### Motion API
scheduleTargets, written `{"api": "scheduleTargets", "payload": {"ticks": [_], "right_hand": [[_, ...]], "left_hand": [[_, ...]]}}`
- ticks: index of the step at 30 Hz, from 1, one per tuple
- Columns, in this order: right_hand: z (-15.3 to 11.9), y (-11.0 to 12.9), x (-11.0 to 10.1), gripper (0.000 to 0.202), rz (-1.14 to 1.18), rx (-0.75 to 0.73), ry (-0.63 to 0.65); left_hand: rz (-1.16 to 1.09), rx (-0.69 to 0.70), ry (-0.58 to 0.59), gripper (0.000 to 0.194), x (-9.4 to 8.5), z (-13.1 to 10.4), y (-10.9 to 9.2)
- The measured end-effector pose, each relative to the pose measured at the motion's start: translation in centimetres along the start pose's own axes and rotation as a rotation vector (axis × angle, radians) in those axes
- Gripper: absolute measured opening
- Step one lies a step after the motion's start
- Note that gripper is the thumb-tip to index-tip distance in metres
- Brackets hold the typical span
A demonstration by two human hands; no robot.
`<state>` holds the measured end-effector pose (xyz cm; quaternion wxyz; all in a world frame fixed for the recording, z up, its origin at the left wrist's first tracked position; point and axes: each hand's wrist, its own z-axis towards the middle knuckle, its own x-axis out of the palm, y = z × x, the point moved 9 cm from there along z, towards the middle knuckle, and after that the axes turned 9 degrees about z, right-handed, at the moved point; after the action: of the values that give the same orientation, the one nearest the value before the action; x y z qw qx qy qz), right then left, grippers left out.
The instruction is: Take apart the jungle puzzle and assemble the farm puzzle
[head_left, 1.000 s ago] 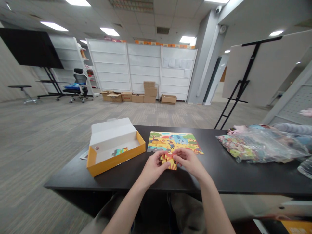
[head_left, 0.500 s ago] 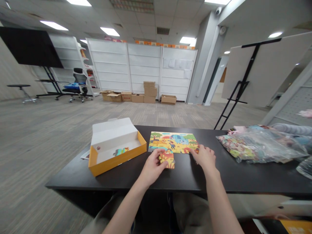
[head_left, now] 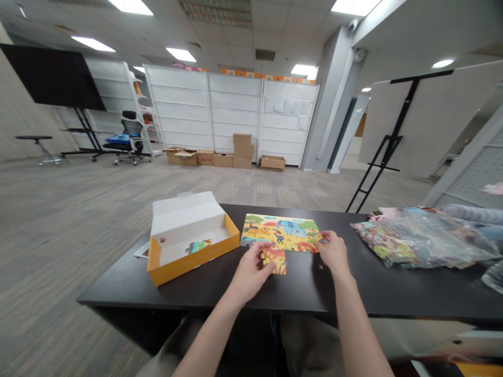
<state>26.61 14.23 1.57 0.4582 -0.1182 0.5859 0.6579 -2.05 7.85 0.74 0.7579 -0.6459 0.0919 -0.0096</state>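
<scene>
1. Progress: the assembled puzzle section [head_left: 281, 233] lies flat at frame centre on the desk [head_left: 220, 285]; judged from its ragged lower edge, the bottom rows remain unfilled.
2. The left hand [head_left: 250, 271] pinches a small joined cluster of pieces [head_left: 275, 258] just below that edge, fingers closed on its left side.
3. The right hand [head_left: 334, 252] rests on the section's lower right corner, fingers curled down.
4. The open yellow box [head_left: 191, 238], left of centre, holds leftover pieces.
5. The plastic bag [head_left: 420, 236] lies at right.
6. No legible writing or brand is visible.
</scene>
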Motion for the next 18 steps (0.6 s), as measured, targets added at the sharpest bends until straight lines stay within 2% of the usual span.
{"api": "scheduleTargets", "payload": {"ticks": [4,7,10,13,15,18], "right_hand": [[-0.2,-1.1,-0.6,0.028,0.176,0.053,0.026],[-1.0,-1.2,-1.7,0.026,0.312,0.059,-0.026],[-1.9,-0.5,-2.4,0.031,0.59,0.053,-0.052],[-2.9,1.7,-1.3,0.043,0.839,0.047,0.095],[-3.9,3.7,0.2,0.046,0.896,0.042,0.243],[-5.4,6.2,2.6,0.046,0.94,0.019,0.384]], "left_hand": [[-0.04,-0.007,0.011,0.041,-0.2,-0.3,-0.4],[-0.077,-0.009,0.015,0.039,-0.1,-0.3,-0.5],[-0.074,-0.029,0.002,0.037,0.1,-0.1,0.0],[-0.044,-0.059,-0.03,0.041,0.5,0.4,1.1],[-0.039,-0.088,-0.057,0.042,0.8,0.8,2.0],[-0.061,-0.125,-0.094,0.043,1.1,1.4,3.1]]}}
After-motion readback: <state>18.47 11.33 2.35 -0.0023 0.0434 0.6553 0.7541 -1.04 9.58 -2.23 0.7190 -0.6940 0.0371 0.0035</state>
